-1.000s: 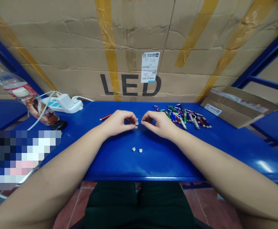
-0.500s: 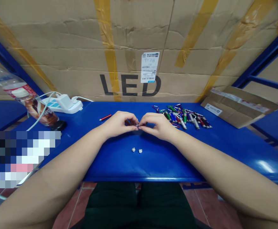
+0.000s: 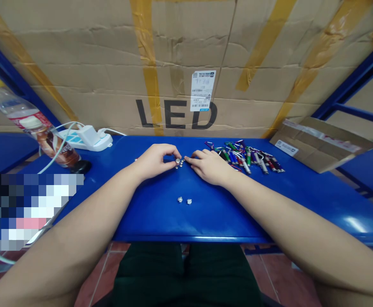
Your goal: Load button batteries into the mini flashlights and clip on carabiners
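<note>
My left hand (image 3: 156, 160) rests on the blue table (image 3: 269, 200) with its fingers curled, pinching a small silver round part (image 3: 177, 161). One or two more silver parts (image 3: 181, 162) lie right beside it. My right hand (image 3: 207, 165) lies low on the table, fingers stretched out to the left, their tips just short of those parts. Two more small silver parts (image 3: 184, 200) lie apart on the table, nearer to me. A pile of several coloured keychain flashlights (image 3: 248, 155) sits just right of my right hand.
A big cardboard box marked LED (image 3: 176, 85) stands along the table's back edge. At the left are a tilted drink bottle (image 3: 42, 136) and a white power strip with a plugged charger (image 3: 87, 138). A flat cardboard parcel (image 3: 317, 143) lies at the far right.
My hands met at the centre, then both shifted slightly away from me and lower. My right hand's fingers have flattened out, and silver parts now show at my left fingertips.
</note>
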Demonstrator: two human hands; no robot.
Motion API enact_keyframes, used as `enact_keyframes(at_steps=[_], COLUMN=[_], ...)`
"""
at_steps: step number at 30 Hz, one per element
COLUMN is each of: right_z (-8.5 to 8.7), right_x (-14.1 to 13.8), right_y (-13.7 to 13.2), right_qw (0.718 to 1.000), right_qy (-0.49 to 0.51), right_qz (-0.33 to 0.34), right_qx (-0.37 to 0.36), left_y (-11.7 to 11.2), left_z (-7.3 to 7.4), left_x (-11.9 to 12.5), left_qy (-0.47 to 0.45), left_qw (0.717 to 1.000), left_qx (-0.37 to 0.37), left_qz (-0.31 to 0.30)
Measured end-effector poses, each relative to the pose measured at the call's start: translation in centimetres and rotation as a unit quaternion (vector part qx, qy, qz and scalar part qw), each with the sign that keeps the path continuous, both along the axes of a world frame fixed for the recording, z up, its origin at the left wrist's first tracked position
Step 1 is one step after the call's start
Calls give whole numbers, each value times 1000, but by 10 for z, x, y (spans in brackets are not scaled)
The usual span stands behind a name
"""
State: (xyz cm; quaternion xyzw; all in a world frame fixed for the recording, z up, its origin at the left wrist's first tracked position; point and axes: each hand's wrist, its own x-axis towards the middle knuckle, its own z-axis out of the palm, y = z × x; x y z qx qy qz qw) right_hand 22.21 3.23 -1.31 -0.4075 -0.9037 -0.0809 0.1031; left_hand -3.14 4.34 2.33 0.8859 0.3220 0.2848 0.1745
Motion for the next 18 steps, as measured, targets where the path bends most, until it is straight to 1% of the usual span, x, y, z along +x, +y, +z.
enact_keyframes(at_steps=[4, 6, 9, 11, 13, 15, 17, 18], right_z=[9, 13, 15, 15, 16, 18, 20, 21], right_x=[0, 1, 0, 0, 0, 2, 3, 3], right_y=[-1, 0, 1, 0, -1, -2, -5, -6], right_qw=[1000, 998, 987, 977, 970, 969, 972, 972], right_qy=[17, 45, 102, 127, 129, 123, 140, 164], right_qz=[3, 24, 60, 58, 55, 70, 85, 89], right_qx=[-20, -46, -112, -162, -200, -202, -167, -146], left_y=[1, 1, 0, 0, -1, -1, -2, -2], left_z=[-1, -1, -1, -1, -1, -2, -2, -2], left_x=[-1, -1, 0, 1, 2, 2, 3, 4], left_qy=[-1, -2, -3, -2, 0, 3, 4, 5], left_qw=[1000, 1000, 1000, 1000, 1000, 999, 999, 999], left_qx=[-6, -10, -14, -19, -24, -30, -38, -43], left_qz=[4, 1, -5, -8, -9, -11, -15, -17])
